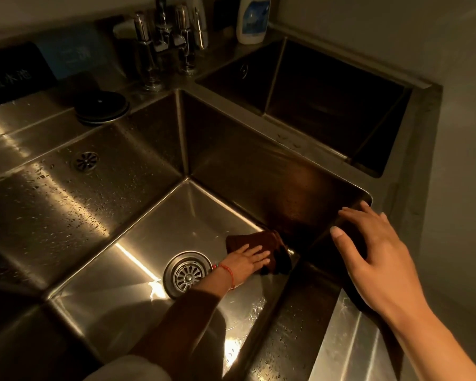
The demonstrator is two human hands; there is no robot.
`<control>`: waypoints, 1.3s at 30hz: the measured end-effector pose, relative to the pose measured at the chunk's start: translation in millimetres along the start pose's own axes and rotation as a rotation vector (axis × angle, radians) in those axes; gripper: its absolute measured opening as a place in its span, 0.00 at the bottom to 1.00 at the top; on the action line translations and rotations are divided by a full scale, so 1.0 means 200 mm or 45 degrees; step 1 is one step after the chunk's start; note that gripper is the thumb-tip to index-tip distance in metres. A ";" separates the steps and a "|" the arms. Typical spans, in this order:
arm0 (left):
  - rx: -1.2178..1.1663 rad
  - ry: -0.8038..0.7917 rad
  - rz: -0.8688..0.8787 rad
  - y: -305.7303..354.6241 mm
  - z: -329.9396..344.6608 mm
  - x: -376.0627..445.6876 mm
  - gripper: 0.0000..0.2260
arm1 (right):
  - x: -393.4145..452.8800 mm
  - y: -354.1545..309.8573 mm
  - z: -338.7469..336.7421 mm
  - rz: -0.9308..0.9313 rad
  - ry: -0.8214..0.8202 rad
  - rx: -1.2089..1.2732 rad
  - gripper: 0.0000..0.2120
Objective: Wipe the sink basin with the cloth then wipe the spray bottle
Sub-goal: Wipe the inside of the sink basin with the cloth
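Flat left hand presses cloth on basin.

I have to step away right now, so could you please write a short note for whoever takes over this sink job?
Left hand: fingers flat, pressing the dark brown cloth onto the sink basin floor, right of the drain strainer.
Right hand: open, holding nothing, over the basin's right rim.
Done: wiping is underway; droplets remain on the walls.
Left: finish the basin, then wipe the spray bottle, which I cannot identify in view.
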State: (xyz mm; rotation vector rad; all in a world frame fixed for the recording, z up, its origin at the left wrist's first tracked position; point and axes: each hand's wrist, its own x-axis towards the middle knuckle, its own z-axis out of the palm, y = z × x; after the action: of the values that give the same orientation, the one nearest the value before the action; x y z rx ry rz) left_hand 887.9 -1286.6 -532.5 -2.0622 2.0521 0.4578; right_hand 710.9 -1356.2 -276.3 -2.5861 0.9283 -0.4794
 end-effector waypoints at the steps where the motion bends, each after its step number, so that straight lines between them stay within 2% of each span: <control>1: -0.013 -0.010 -0.048 0.01 0.00 -0.01 0.30 | 0.00 0.00 0.00 0.005 0.002 -0.002 0.27; 4: -0.104 -0.022 -0.253 0.09 0.00 0.00 0.36 | 0.00 -0.01 0.00 0.038 0.024 -0.033 0.26; 8: -0.315 -0.007 -0.545 0.20 -0.04 0.01 0.29 | -0.03 -0.03 -0.02 0.066 0.076 -0.111 0.25; 12: -0.318 -0.058 -0.645 0.23 -0.06 0.06 0.28 | -0.09 -0.04 -0.03 0.126 0.125 -0.055 0.25; 18: -0.274 -0.044 -0.577 0.19 -0.01 0.07 0.29 | -0.13 -0.07 0.00 0.089 0.103 -0.086 0.24; 29: -0.066 -0.135 -0.158 0.07 0.04 -0.04 0.25 | -0.15 -0.07 0.01 0.098 0.123 -0.106 0.22; 39: -0.048 -0.145 -0.153 0.11 0.07 -0.13 0.25 | -0.21 -0.11 0.01 0.123 0.114 -0.081 0.22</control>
State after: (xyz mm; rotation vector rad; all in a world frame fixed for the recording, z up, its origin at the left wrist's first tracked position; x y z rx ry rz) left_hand 865.7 -1258.8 -534.3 -2.1144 1.8574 0.5825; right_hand 692.9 -1313.1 -276.4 -2.5796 1.1106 -0.5513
